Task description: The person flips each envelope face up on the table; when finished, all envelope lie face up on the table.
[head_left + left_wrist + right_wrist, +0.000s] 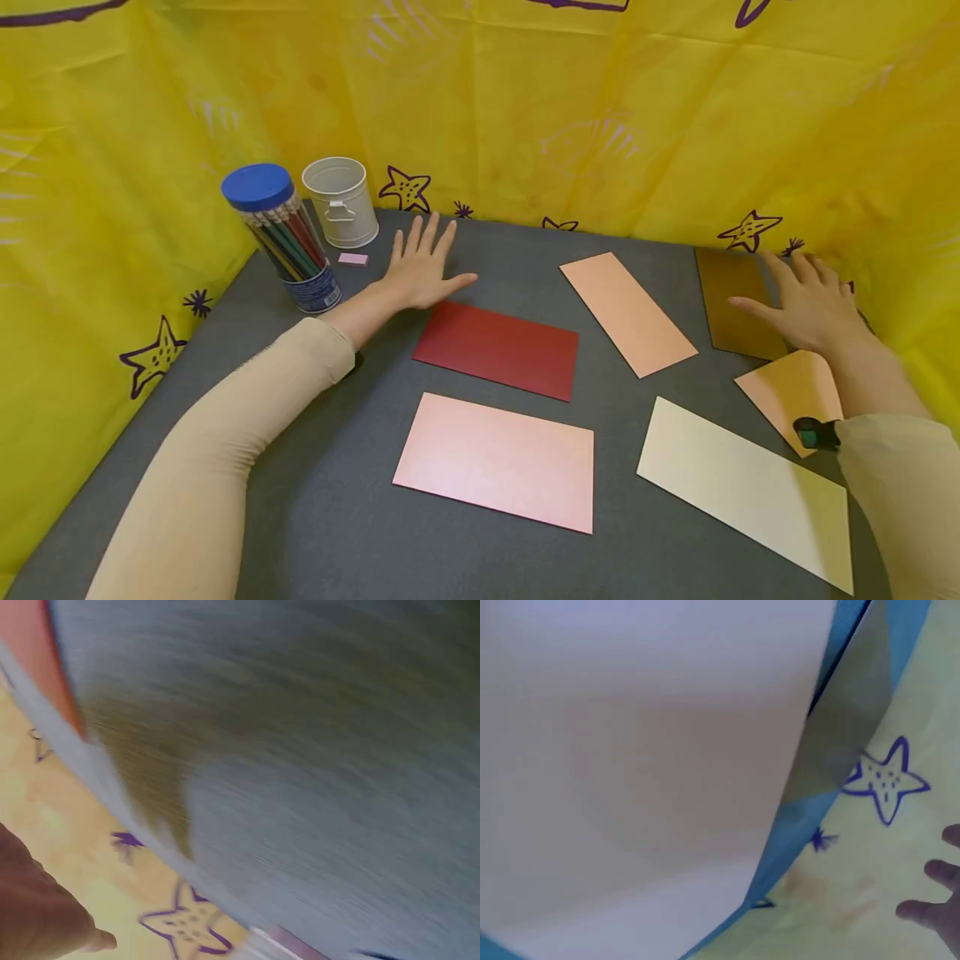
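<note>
My left hand [422, 271] reaches over the table with fingers spread, just beyond a dark red rectangular card [498, 350]. In the left wrist view, part of the left hand [41, 911] shows at the lower left, holding nothing. With fingers also spread, my right hand [817, 308] overlaps the edge of a brown card [735, 304] at the far right. Below that wrist lies a peach card [787, 387], partly hidden by the forearm. The right wrist view catches several fingertips of the right hand [934, 900] against the yellow cloth.
A pink card [495, 462], a cream card [742, 492] and another peach card [630, 312] lie flat on the dark table [337, 500]. At the back left stand a blue-lidded tub of pencils [288, 242], a white bucket [341, 204] and a small pink block [353, 260]. Yellow cloth [525, 108] surrounds the table.
</note>
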`<state>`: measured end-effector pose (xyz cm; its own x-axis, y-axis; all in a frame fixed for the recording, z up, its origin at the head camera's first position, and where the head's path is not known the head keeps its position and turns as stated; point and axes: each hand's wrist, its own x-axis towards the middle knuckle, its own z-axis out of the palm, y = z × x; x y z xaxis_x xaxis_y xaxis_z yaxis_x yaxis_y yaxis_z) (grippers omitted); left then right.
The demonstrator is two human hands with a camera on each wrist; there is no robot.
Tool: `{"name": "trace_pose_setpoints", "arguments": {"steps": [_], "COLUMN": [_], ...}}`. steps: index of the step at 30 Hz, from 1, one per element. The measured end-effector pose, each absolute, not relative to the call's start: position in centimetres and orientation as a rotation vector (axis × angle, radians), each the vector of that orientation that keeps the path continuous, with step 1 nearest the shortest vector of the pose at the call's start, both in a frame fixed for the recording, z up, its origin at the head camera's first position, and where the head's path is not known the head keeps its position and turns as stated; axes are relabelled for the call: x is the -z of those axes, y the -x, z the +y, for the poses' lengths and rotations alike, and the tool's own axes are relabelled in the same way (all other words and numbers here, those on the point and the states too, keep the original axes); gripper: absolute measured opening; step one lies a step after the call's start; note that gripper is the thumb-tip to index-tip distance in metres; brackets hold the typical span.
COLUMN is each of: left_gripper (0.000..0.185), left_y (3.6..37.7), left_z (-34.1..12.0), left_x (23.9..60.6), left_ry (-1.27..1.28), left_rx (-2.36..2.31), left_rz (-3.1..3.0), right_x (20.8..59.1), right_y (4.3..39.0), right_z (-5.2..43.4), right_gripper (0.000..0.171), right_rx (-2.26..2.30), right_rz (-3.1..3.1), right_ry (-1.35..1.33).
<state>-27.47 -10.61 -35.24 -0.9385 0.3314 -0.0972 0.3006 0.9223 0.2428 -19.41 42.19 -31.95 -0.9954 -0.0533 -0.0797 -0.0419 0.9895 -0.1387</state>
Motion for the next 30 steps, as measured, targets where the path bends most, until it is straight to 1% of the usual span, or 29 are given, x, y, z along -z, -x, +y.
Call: {"name": "trace_pose_setpoints", "arguments": {"steps": [4,9,13,19,21,24,27,30], "left_gripper": [0.096,0.088,0.077,0.051,0.046,0.042,0.042,0.046], "left_y": [27.6,27.0,26.1,24.7,24.2,23.6,23.1,22.8], "left_z": [-7.6,-3.4,-0.3,3.6,4.6,5.8,6.8,7.4], "left_x": [34.4,33.2,32.6,33.3,33.7,34.0,34.3,34.6], "left_ry": [-0.501,-0.441,-0.301,-0.022,0.04,0.08,0.1,0.114], "left_rx": [-0.543,-1.01,-1.357,-1.807,-1.867,-1.894,-1.886,-1.86], "left_rz": [2.905,2.656,2.34,1.701,1.575,1.495,1.474,1.458], "right_x": [31.7,31.3,31.3,31.8,32.0,32.2,32.3,32.5], "right_y": [20.2,21.3,22.2,23.2,23.4,23.7,23.8,24.0], "right_z": [40.8,38.4,36.5,34.2,33.6,33.0,32.7,32.4], "right_gripper": [0.092,0.086,0.077,0.065,0.063,0.063,0.063,0.062], "right_rx": [0.258,0.349,0.452,0.52,0.539,0.562,0.576,0.585], "right_rz": [3.066,3.036,2.994,2.915,2.885,2.832,2.784,2.749], "right_ry": [0.114,0.167,0.204,0.264,0.264,0.241,0.211,0.174]}}
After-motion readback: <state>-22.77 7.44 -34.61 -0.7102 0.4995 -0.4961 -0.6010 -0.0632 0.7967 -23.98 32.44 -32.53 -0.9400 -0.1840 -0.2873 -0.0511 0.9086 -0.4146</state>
